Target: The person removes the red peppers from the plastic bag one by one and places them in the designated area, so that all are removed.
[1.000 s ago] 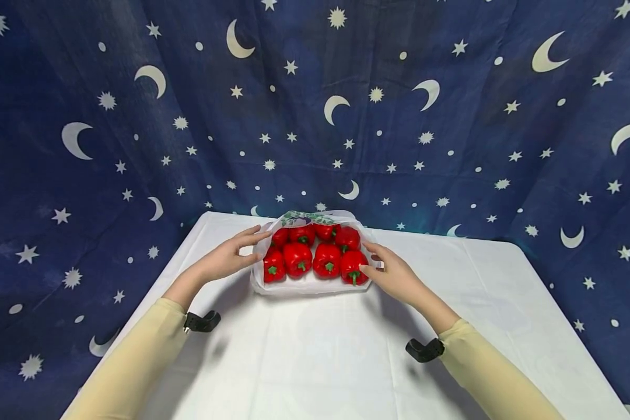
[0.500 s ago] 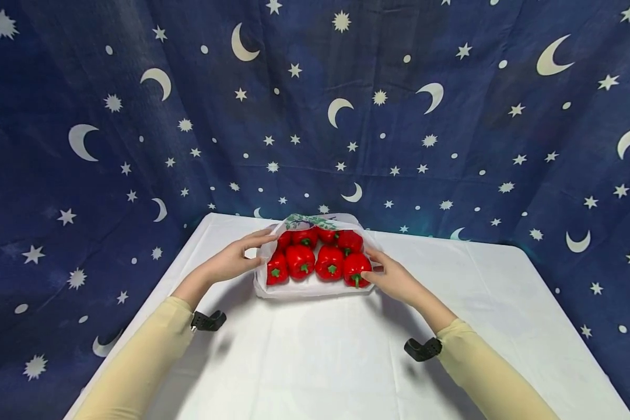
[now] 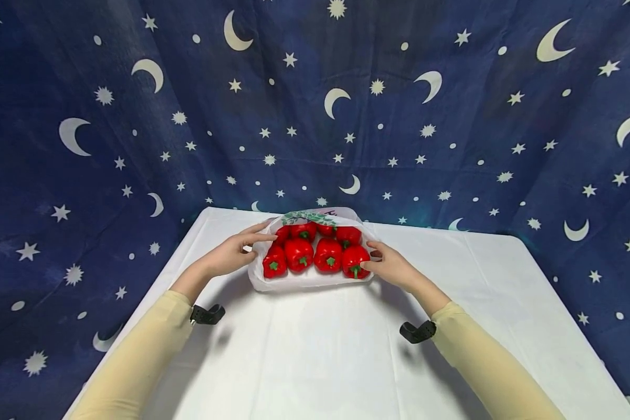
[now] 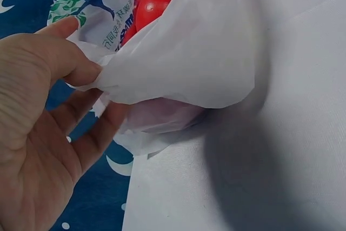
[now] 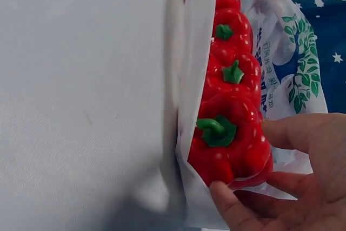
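Note:
A white plastic bag [image 3: 289, 285] lies on the table with its mouth facing me, holding several red bell peppers [image 3: 299, 254] in two rows. At the bag's left edge, my left hand [image 3: 226, 254] pinches the plastic between thumb and fingers, as the left wrist view shows. My right hand [image 3: 394, 268] is at the right end. Its thumb and fingers are curled about the nearest bell pepper [image 5: 232, 139], by the bag's side. Green stems point toward me. The bag's upper flap partly covers the back row.
A white cloth covers the table [image 3: 315, 350]. Behind and beside it hangs a dark blue curtain [image 3: 304, 140] with moons and stars. Green leaves and lettering are printed on the bag's far flap [image 5: 303, 74]. Each wrist wears a black band [image 3: 207, 314].
The head view has shifted slightly. Lettering on the bag's far flap now shows more, and the left fingers are spread a little wider at the edge. Both hands stay at the bag's sides.

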Available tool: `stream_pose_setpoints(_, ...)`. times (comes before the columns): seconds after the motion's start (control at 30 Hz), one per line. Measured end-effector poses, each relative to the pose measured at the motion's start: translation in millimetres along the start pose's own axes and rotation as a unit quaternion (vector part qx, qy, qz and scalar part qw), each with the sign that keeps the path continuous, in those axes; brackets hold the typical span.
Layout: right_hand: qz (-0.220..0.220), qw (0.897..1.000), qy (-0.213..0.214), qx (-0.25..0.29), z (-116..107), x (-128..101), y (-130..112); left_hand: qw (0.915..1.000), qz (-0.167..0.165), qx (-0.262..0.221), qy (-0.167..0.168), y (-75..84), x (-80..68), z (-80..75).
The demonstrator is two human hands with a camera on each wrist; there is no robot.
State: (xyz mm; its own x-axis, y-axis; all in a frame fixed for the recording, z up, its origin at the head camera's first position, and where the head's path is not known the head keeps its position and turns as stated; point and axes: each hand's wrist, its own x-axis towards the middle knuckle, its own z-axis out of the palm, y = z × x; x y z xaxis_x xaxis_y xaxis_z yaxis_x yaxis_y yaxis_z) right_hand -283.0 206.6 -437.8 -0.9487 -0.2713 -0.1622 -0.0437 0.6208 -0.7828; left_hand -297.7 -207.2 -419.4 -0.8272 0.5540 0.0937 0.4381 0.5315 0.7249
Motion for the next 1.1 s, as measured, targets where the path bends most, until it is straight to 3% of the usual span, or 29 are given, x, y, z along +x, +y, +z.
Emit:
stream_pose_setpoints(0.2, 0.024, 0.999, -0.005, 0.032, 3.7, 5.5, -4.6, 1.0, 0.004, -0.004, -0.007, 0.3, -0.1, 0.7)
stream_pose_setpoints(0.47, 0.08, 0.993, -0.01, 0.084, 12.9, 14.6, -2.3, 0.9991, 0.043, 0.001, -0.001, -0.8, -1.0, 1.9)
stream_pose_setpoints(1.1, 0.087, 0.991, 0.019, 0.1, 20.9, 15.6, -0.2, 0.9994, 0.031, 0.002, 0.013, -3.1, -3.6, 4.7)
